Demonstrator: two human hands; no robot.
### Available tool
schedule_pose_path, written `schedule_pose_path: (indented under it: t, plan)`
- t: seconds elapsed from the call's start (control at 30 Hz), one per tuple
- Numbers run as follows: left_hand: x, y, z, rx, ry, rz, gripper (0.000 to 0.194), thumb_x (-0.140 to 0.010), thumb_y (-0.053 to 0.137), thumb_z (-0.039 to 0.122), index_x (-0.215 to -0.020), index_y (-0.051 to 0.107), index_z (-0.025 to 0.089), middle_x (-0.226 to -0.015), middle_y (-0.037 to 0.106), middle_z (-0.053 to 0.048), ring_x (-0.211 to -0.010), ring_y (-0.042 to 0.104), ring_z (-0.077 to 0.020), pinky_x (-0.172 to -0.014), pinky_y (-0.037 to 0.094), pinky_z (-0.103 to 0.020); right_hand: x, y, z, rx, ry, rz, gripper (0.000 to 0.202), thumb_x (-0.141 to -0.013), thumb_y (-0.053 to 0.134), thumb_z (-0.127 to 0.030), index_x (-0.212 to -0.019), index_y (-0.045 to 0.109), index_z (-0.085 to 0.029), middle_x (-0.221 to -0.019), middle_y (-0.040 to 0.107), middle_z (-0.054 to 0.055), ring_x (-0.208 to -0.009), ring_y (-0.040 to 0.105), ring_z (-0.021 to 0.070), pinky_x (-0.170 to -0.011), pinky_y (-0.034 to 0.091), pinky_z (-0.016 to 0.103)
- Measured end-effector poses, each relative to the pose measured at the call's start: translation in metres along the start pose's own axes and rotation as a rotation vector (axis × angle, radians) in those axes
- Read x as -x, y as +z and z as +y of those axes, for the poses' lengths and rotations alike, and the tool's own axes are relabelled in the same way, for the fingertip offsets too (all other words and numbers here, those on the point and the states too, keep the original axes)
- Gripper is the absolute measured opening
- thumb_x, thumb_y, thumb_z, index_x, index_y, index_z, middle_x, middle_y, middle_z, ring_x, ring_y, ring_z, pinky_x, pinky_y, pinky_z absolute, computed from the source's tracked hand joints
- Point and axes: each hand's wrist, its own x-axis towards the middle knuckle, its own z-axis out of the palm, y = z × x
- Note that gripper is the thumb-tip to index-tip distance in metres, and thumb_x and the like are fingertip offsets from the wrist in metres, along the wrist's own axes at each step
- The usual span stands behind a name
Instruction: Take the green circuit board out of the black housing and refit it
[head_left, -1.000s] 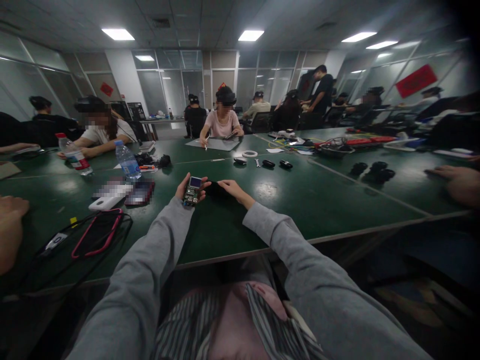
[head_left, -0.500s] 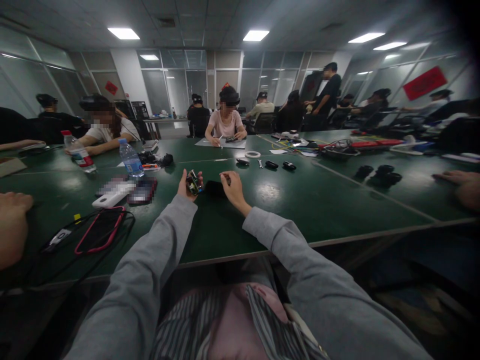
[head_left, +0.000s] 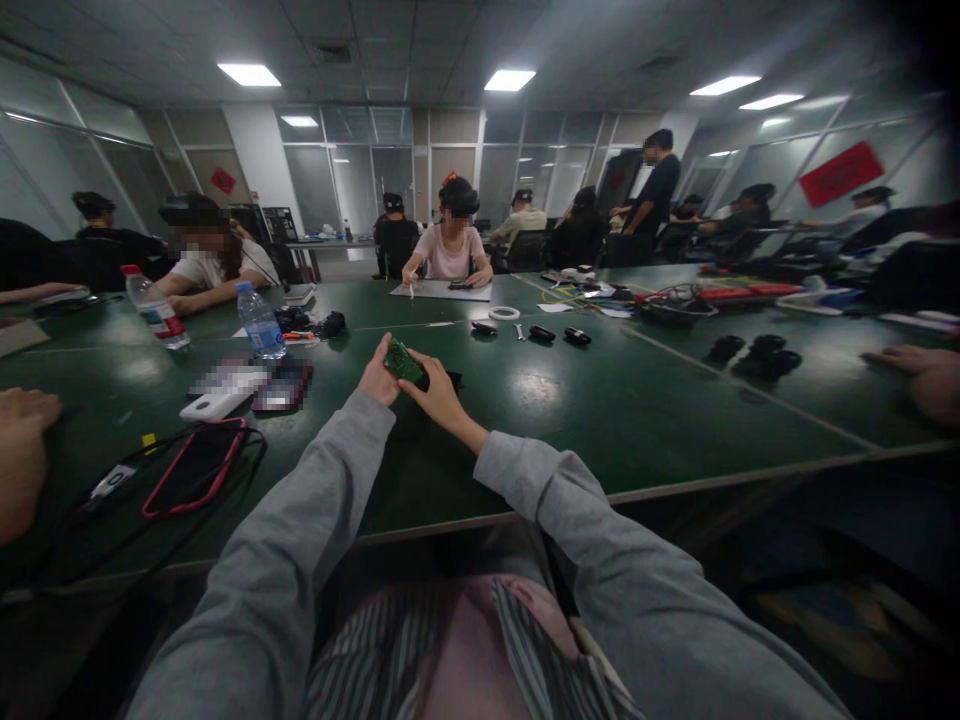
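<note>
A green circuit board [head_left: 403, 362] is held up over the table between both hands, its flat green face showing. My left hand [head_left: 379, 376] grips its left edge. The fingers of my right hand [head_left: 436, 388] close on its lower right corner. Behind my right hand a black object [head_left: 454, 379] shows in part on the green table [head_left: 555, 440]; most of it is hidden.
Two bottles, a blue-labelled one [head_left: 261, 322] and a red-capped one [head_left: 156, 312], stand at the left. A pink-edged phone [head_left: 196, 468] with cables lies nearer. Beyond my hands are a tape ring [head_left: 503, 314], a wrench [head_left: 519, 332] and black parts [head_left: 542, 334]. A person [head_left: 450, 245] sits opposite.
My right hand has moved left and taken hold of the circuit board beside my left hand. The board has been turned, so a flat green face shows instead of the side with parts.
</note>
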Motion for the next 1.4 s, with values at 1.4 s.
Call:
schedule_pose_path:
  t: [1.4]
  plan:
    - [-0.014, -0.023, -0.006, -0.368, 0.209, -0.151, 0.068, -0.064, 0.073, 0.015, -0.127, 0.051, 0.028, -0.104, 0.063, -0.004, -0.081, 0.063, -0.015, -0.064, 0.052, -0.024, -0.007, -0.006, 0.021, -0.213, 0.086, 0.036, 0.059, -0.07, 0.069, -0.036, -0.122, 0.047, -0.019, -0.114, 0.056, 0.007, -0.1, 0.054, 0.0178, -0.09, 0.043, 0.034]
